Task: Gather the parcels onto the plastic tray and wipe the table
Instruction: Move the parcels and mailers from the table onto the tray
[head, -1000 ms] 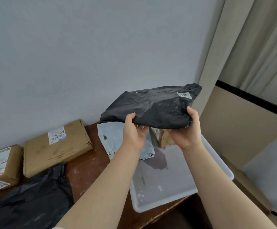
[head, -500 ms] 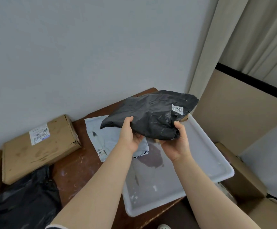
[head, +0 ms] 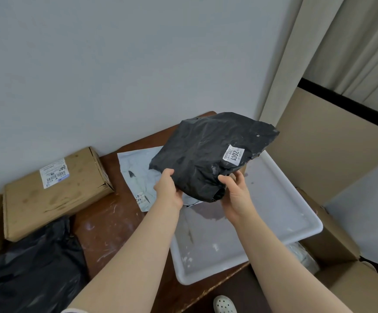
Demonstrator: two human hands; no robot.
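Presently: black crumpled plastic mailer parcel [head: 210,154] was held aloft over far end of white shallow plastic tray [head: 296,233], not yet set down. Near edge was gripped by left hand [head: 168,188], thumb on top, fingers curled beneath. Near right corner was pinched by right hand [head: 235,193], fingers loosely curled.

Risks judged:
- Slick film could be lost from edge-only grip; far end was unsupported.
- Grey flat plastic mailer [head: 138,172], lying across tray's left rim, could be shoved onto brown scuffed wooden table [head: 106,222] at set-down.
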